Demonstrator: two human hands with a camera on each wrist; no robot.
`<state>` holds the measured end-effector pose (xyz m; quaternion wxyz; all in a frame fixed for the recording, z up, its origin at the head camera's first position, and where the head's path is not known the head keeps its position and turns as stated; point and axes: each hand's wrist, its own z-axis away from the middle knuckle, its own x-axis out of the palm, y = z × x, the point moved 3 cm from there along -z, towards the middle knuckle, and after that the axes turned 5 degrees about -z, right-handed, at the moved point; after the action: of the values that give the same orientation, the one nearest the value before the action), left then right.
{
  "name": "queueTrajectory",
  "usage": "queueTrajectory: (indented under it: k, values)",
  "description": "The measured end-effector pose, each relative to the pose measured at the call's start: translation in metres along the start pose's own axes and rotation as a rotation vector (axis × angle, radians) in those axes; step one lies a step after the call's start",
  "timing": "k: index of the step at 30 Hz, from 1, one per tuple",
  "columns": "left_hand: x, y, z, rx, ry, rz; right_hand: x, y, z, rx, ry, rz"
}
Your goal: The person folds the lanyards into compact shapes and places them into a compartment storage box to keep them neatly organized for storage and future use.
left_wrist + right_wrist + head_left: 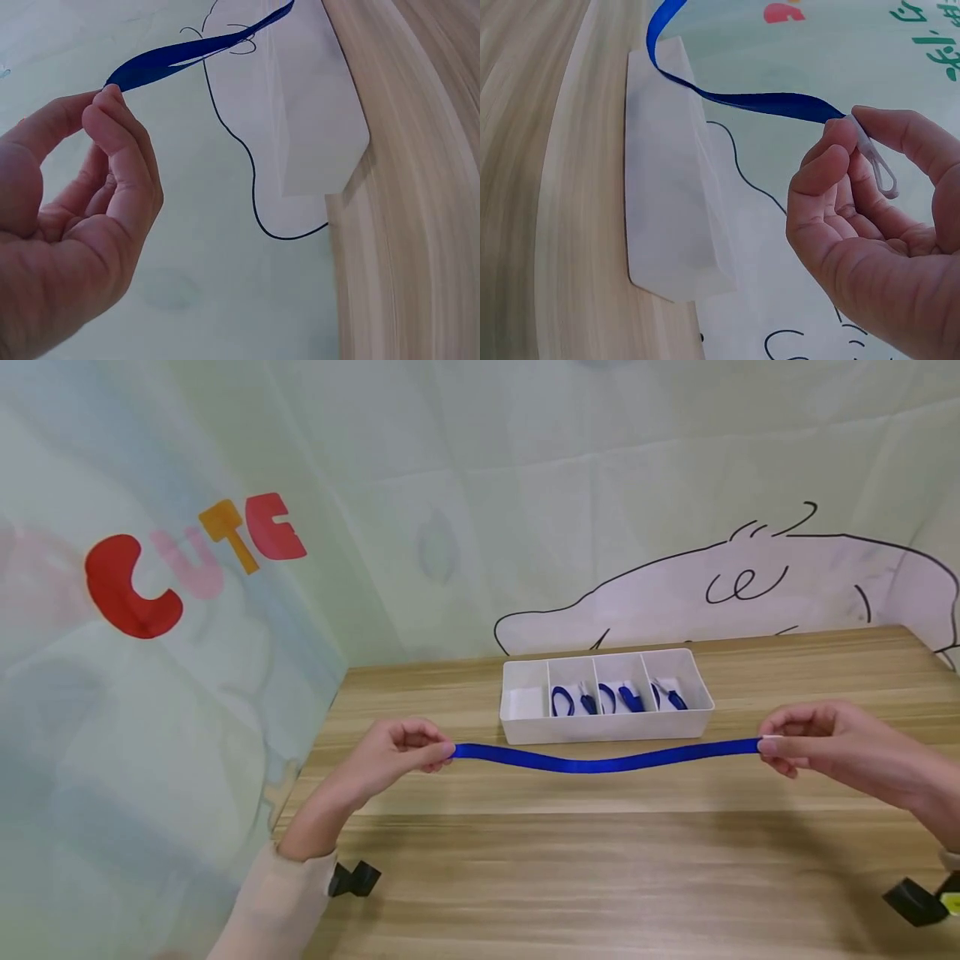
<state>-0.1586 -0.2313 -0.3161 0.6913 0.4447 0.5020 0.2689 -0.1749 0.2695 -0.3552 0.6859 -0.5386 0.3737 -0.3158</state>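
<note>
A blue lanyard strap [585, 766] stretches between the two hands above the table, sagging a little in the middle. My left hand [397, 750] pinches one end between thumb and fingertips; the left wrist view shows the strap [172, 60] folded into two layers near that hand. At the other end, my right hand [825, 745] pinches the strap where it meets a white loop-shaped fitting [881, 169], which hangs inside the curl of the fingers. Behind the strap stands a white divided box [600, 727].
Three of the box's compartments hold dark blue looped straps [562, 701] and small blue pieces [632, 697]. The box stands on a wood-grain table [570, 877], near its back edge. A printed cloth [450, 485] hangs behind and to the left.
</note>
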Motion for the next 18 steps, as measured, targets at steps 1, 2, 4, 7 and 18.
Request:
queueTrajectory:
  k: [1, 2, 4, 7, 18]
  values:
    - [0.001, 0.002, 0.000, 0.002, -0.002, -0.001, 0.001, -0.002, -0.001, -0.006, -0.006, 0.001]
    - [0.001, 0.004, -0.001, 0.002, -0.004, -0.002, 0.002, -0.003, -0.002, -0.009, -0.011, 0.000]
    - [0.002, 0.007, -0.002, 0.006, -0.008, 0.000, 0.005, -0.006, -0.004, -0.020, -0.030, -0.008]
    - [0.004, 0.012, -0.003, 0.011, -0.010, 0.005, 0.009, -0.010, -0.008, -0.030, -0.060, -0.038]
    - [0.009, 0.028, -0.009, 0.017, -0.005, -0.003, 0.022, -0.022, -0.019, -0.080, -0.156, -0.112]
